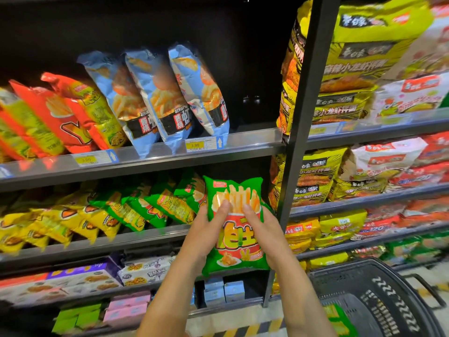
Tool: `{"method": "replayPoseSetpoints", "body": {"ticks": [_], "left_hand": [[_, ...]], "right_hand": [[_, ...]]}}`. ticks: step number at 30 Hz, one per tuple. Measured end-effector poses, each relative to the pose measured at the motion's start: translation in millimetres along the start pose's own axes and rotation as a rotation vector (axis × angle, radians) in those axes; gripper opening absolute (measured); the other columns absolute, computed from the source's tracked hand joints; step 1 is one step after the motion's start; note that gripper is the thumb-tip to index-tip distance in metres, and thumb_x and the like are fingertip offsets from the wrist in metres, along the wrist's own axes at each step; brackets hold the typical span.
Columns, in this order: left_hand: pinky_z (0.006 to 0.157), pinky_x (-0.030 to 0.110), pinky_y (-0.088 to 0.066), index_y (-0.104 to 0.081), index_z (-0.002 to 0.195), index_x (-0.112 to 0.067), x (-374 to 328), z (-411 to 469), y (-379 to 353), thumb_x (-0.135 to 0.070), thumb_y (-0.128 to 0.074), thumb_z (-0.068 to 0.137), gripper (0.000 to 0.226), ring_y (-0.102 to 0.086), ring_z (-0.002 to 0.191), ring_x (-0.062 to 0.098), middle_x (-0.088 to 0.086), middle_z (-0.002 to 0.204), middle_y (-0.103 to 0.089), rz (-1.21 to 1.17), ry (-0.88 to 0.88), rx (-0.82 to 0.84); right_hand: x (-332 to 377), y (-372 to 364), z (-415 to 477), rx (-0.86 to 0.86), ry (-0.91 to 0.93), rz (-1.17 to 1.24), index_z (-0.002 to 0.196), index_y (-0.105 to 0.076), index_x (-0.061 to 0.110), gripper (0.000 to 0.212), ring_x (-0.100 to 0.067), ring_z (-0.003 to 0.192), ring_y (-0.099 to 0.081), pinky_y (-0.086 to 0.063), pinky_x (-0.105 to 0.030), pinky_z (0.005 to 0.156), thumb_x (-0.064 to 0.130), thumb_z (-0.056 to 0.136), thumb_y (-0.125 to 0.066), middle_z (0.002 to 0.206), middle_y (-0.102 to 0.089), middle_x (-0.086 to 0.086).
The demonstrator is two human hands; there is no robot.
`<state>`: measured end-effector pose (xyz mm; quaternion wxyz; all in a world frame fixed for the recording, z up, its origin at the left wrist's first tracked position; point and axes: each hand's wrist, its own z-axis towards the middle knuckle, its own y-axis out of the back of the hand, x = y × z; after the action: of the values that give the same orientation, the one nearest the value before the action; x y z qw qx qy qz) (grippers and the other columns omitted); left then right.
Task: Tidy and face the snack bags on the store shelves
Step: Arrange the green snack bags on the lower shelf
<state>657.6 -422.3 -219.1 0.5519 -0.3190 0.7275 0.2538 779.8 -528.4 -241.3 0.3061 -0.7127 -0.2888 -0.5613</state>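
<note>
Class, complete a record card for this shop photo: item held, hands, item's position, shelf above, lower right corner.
item held: green fries bag, upright, front facing out
hands: left hand and right hand grip its sides, thumbs on front
position: before the shelf, right of the leaning green bags
shelf above: three blue bags, leaning left
lower right: black basket

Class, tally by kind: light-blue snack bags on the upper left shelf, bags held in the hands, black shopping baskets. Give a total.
Light-blue snack bags: 3
Green bag held by the left hand and right hand: 1
Black shopping basket: 1
Total: 5
</note>
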Motion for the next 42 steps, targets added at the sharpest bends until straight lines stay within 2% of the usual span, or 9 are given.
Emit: {"method": "replayPoseSetpoints", "body": {"ticks": [4, 9, 16, 20, 23, 28, 31, 37, 42], "left_hand": [[0.103, 0.055, -0.055, -0.061, 0.138, -0.027, -19.3, -9.8, 7.3, -0.081, -0.039, 0.091, 0.075, -0.075, 0.112, 0.021, -0.002, 0.122, -0.078, -0.179, 0.1, 0.086], [0.104, 0.059, -0.055, -0.053, 0.147, -0.015, -27.0, -18.3, 12.8, -0.079, -0.04, 0.094, 0.084, -0.074, 0.117, 0.029, 0.006, 0.129, -0.075, -0.348, 0.146, 0.068], [0.103, 0.046, -0.054, -0.059, 0.14, -0.033, -23.8, -24.8, -7.8, -0.087, -0.051, 0.084, 0.078, -0.069, 0.121, 0.018, -0.01, 0.128, -0.074, -0.042, 0.062, 0.075], [0.102, 0.046, -0.057, -0.047, 0.137, -0.039, -4.1, -20.4, -20.1, -0.092, -0.059, 0.068, 0.089, -0.068, 0.114, 0.013, -0.015, 0.125, -0.066, 0.135, 0.011, -0.093], [0.087, 0.039, -0.061, -0.06, 0.122, -0.039, 0.6, -16.7, -15.2, -0.077, -0.059, 0.086, 0.052, -0.075, 0.099, 0.012, -0.011, 0.113, -0.076, -0.01, 0.08, -0.069], [0.105, 0.052, -0.052, -0.067, 0.139, -0.018, 8.1, -8.6, 3.4, -0.077, -0.047, 0.092, 0.078, -0.071, 0.121, 0.033, 0.016, 0.134, -0.072, -0.477, 0.261, 0.108], [0.092, 0.047, -0.054, -0.067, 0.135, -0.016, 11.9, -7.6, 4.3, -0.075, -0.043, 0.095, 0.075, -0.076, 0.111, 0.031, 0.016, 0.129, -0.074, -0.522, 0.252, 0.135], [0.105, 0.054, -0.055, -0.062, 0.137, -0.031, 6.0, -9.6, -1.3, -0.077, -0.057, 0.087, 0.069, -0.075, 0.114, 0.026, 0.004, 0.126, -0.076, -0.219, 0.067, -0.012], [0.097, 0.044, -0.06, -0.05, 0.127, -0.048, 4.9, -11.8, -1.2, -0.069, -0.067, 0.08, 0.054, -0.072, 0.111, 0.009, -0.013, 0.126, -0.071, 0.092, -0.172, -0.088]], "right_hand": [[-9.2, 13.4, -5.3, 0.027, -0.201, 0.326, 0.131, -0.066, 0.02, 0.052, -0.03, 0.105, -0.076, -0.059, -0.05, 0.094, 0.057, 0.096, -0.058, 0.116, -0.078, -0.013], [-19.2, 18.8, -9.7, 0.004, -0.265, 0.468, 0.133, -0.065, 0.017, 0.072, -0.035, 0.112, -0.073, -0.054, -0.055, 0.101, 0.065, 0.08, -0.061, 0.122, -0.075, -0.018], [-1.2, 3.9, -12.4, -0.04, -0.055, 0.075, 0.131, -0.064, 0.027, 0.049, -0.021, 0.1, -0.078, -0.061, -0.049, 0.093, 0.059, 0.094, -0.062, 0.11, -0.08, -0.001], [8.0, -0.2, -9.7, -0.068, -0.047, -0.144, 0.141, -0.057, 0.039, 0.081, -0.015, 0.115, -0.072, -0.059, -0.046, 0.097, 0.091, 0.079, -0.053, 0.13, -0.072, 0.007], [13.0, 11.2, -10.1, -0.01, -0.107, -0.027, 0.129, -0.066, 0.037, 0.07, -0.018, 0.11, -0.074, -0.057, -0.045, 0.095, 0.086, 0.091, -0.035, 0.119, -0.077, 0.002], [24.7, 26.7, -15.7, 0.017, -0.117, 0.303, 0.129, -0.064, 0.014, 0.074, -0.033, 0.097, -0.076, -0.061, -0.05, 0.085, 0.071, 0.1, -0.026, 0.113, -0.078, -0.015], [29.6, 27.9, -17.4, 0.057, -0.08, 0.267, 0.13, -0.062, 0.013, 0.074, -0.03, 0.093, -0.077, -0.062, -0.046, 0.082, 0.071, 0.094, -0.033, 0.11, -0.079, -0.014], [30.0, 20.4, -20.4, 0.128, -0.008, -0.077, 0.124, -0.061, 0.034, 0.056, -0.013, 0.107, -0.074, -0.059, -0.043, 0.095, 0.073, 0.086, -0.05, 0.114, -0.077, 0.009], [12.9, 18.2, -16.6, 0.132, 0.086, -0.178, 0.131, -0.062, 0.038, 0.054, -0.011, 0.117, -0.07, -0.059, -0.046, 0.098, 0.048, 0.083, -0.085, 0.125, -0.074, 0.01]]}}
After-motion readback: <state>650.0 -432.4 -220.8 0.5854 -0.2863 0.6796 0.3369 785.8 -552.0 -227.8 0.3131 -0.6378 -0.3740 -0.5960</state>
